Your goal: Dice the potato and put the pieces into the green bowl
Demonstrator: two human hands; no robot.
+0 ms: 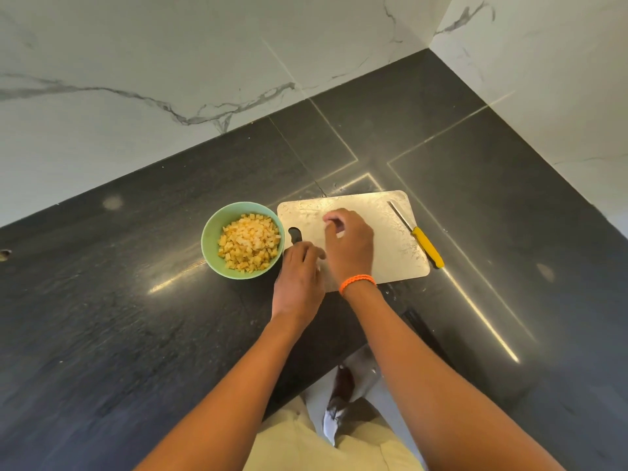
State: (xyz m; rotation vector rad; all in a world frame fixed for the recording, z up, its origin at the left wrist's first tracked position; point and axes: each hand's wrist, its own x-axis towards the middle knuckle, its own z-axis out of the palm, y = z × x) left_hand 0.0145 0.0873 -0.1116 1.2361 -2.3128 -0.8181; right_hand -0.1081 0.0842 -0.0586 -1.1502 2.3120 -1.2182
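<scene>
The green bowl (209, 246) stands on the dark counter, filled with yellow diced potato pieces (249, 243). Just right of it lies a pale cutting board (390, 232) with wet smears and no potato visible on it. My left hand (299, 277) grips the board's near-left edge beside its handle hole (295, 234). My right hand (350, 246), with an orange wristband, hovers over the board's left half, its bent fingers blurred and pointing down at the surface; nothing shows in them. A knife with a yellow handle (427, 247) lies on the board's right edge.
The black stone counter (119, 300) runs to a marble wall behind and on the right. Its front edge cuts in near my body, where the floor and my feet show.
</scene>
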